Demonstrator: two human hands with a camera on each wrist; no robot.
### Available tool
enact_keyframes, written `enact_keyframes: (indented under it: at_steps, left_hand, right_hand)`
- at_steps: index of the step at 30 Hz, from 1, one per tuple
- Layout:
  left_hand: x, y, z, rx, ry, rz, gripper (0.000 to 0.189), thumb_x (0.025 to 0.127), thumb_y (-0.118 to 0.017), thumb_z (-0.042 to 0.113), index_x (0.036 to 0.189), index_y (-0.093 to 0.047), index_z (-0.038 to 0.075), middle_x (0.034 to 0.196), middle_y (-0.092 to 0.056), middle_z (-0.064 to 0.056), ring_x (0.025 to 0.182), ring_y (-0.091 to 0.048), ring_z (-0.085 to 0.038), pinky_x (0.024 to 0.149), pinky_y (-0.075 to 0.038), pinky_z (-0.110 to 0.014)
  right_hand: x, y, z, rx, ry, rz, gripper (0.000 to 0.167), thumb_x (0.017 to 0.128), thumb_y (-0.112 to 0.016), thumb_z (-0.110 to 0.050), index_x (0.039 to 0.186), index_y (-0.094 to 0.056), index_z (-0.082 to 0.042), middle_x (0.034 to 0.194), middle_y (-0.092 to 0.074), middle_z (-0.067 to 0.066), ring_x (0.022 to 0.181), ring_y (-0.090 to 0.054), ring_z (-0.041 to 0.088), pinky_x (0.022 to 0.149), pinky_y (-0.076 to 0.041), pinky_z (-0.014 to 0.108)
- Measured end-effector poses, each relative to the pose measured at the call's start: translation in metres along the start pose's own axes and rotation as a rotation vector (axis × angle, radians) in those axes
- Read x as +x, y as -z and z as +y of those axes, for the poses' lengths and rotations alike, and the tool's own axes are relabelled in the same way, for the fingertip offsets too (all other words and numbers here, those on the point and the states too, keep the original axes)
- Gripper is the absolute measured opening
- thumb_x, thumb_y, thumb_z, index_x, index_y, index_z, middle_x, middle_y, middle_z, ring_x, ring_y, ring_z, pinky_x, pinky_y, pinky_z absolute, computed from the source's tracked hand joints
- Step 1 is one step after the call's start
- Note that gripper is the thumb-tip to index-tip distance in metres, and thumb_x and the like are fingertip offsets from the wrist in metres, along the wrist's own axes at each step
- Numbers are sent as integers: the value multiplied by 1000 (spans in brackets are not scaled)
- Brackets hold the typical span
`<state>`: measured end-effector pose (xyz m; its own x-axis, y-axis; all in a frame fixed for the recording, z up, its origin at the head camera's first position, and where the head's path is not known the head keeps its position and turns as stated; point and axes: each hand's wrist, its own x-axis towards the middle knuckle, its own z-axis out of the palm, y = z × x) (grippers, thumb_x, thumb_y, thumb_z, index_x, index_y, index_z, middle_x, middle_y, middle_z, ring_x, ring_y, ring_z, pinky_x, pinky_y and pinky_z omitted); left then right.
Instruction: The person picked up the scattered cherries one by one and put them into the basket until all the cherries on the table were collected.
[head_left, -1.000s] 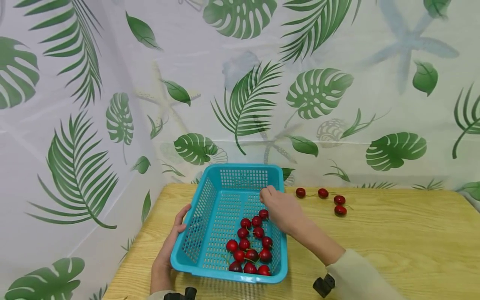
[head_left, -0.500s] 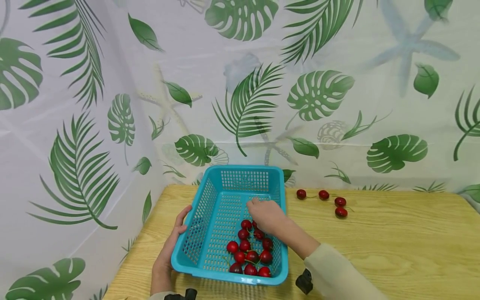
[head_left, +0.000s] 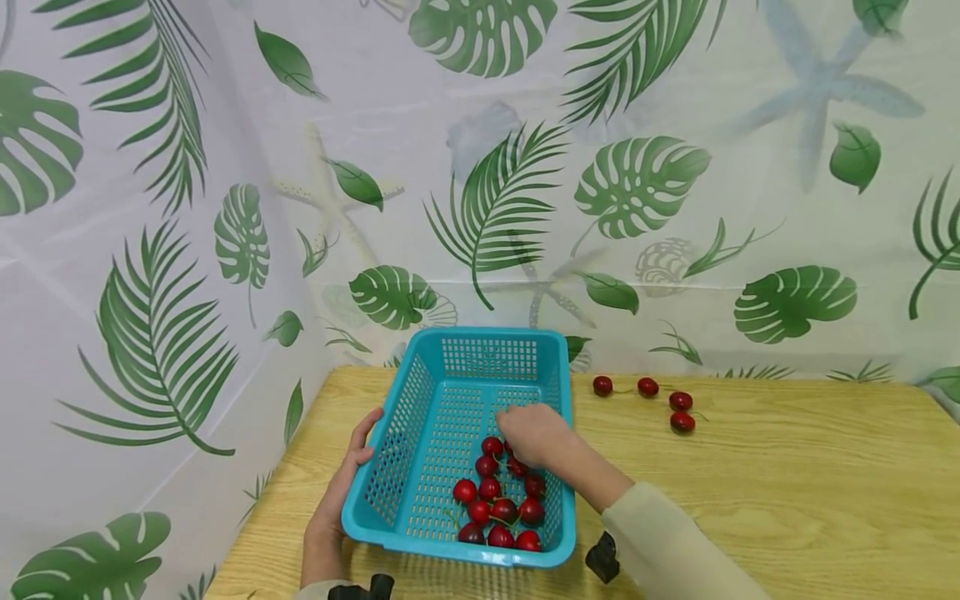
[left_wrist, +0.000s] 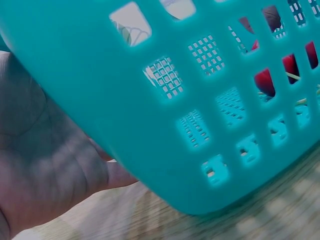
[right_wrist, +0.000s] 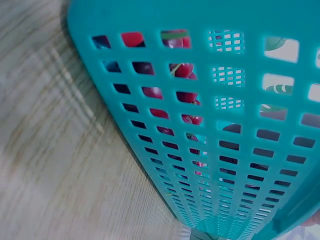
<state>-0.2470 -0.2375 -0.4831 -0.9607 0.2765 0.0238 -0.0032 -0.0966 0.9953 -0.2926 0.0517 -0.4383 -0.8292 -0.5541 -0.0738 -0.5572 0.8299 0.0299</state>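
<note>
A turquoise plastic basket with perforated walls stands on the wooden table. My left hand holds its left side, thumb and fingers at the rim; in the left wrist view the palm lies close outside the wall. Glossy dark red cherries, some with green stems, lie in the basket's near right part. My right hand reaches inside over the right rim, back upward and fingers bent down, covering some cherries. Its fingertips are hidden, so I cannot tell whether they pinch a cherry. In the right wrist view, cherries show through the basket wall.
Several more cherries lie on the table right of the basket, near its back edge. A white sheet printed with green leaves hangs behind the table and along its left side.
My right hand has moved from beside the basket's right rim leftward and slightly down into the basket, and has stayed there for the last half second. My left hand and the basket keep their place.
</note>
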Motion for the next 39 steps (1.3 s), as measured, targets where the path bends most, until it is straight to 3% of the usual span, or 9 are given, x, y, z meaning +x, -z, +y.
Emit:
enact_keyframes:
  at_steps: [4, 10, 17, 19, 23, 26, 30, 35, 39]
  left_hand:
    - [-5, 1, 1, -33, 60, 24, 60, 98, -28, 20, 156, -16, 30, 159, -15, -24, 132, -35, -45, 94, -45, -45]
    - [-8, -1, 3, -56, 88, 42, 61, 98, -30, 22, 157, -16, 29, 159, -18, -21, 129, -37, -45, 91, -46, -45]
    - [-7, -2, 4, -63, 94, 48, 59, 98, -30, 23, 155, -19, 34, 159, -19, -21, 128, -38, -44, 90, -47, -44]
    - [-5, -1, 3, -38, 42, 26, 59, 98, -27, 19, 154, -21, 37, 159, -15, -26, 131, -36, -44, 94, -45, -40]
    - [0, -1, 2, -9, -47, -9, 60, 99, -23, 12, 149, -27, 44, 158, -9, -32, 138, -30, -41, 100, -41, -33]
    - [-2, -1, 3, -36, 0, 7, 58, 99, -25, 16, 151, -25, 42, 159, -12, -27, 136, -32, -42, 97, -44, -37]
    - [-8, 0, 6, -62, 82, 35, 59, 99, -29, 23, 156, -17, 32, 159, -16, -20, 129, -35, -45, 90, -46, -44]
    - [-10, 1, 7, -58, 96, 42, 59, 100, -29, 24, 157, -17, 31, 160, -15, -19, 130, -34, -47, 90, -45, -45]
    - [-5, -2, 4, -57, 48, 14, 58, 100, -25, 18, 155, -18, 33, 160, -12, -23, 136, -28, -49, 97, -43, -43]
  right_hand:
    - [0, 0, 0, 10, 7, 23, 4, 92, -66, -12, 95, -67, -9, 78, -60, 3, 69, -56, 16, 68, -55, 35]
    - [0, 0, 3, 111, 13, 150, 18, 97, -58, -15, 79, -59, -15, 66, -51, -3, 60, -49, 13, 58, -51, 33]
    - [-8, 7, 18, 427, 15, 648, 9, 93, -61, -8, 89, -69, -8, 79, -65, 0, 70, -58, 14, 62, -50, 31]
    - [-11, 6, 29, 458, -8, 804, 9, 91, -62, -5, 94, -70, -4, 83, -68, 5, 73, -62, 18, 63, -52, 32]
    - [-19, 0, 62, 554, -164, 922, 12, 92, -59, -6, 93, -70, -1, 79, -67, 8, 68, -61, 21, 59, -50, 35]
    - [-29, -11, 92, 614, -331, 838, 17, 94, -56, -11, 95, -69, -2, 80, -67, 10, 67, -59, 24, 60, -48, 38]
    - [-46, -30, 125, 598, -501, 587, 24, 96, -50, -14, 102, -69, 1, 91, -70, 16, 67, -60, 25, 55, -47, 37]
    - [-56, -49, 145, 497, -508, 242, 35, 95, -46, -8, 121, -62, 10, 115, -65, 29, 68, -62, 28, 48, -45, 35]
    - [-55, -60, 148, 420, -519, 79, 43, 97, -43, -6, 135, -51, 12, 126, -59, 32, 86, -66, 38, 58, -53, 43]
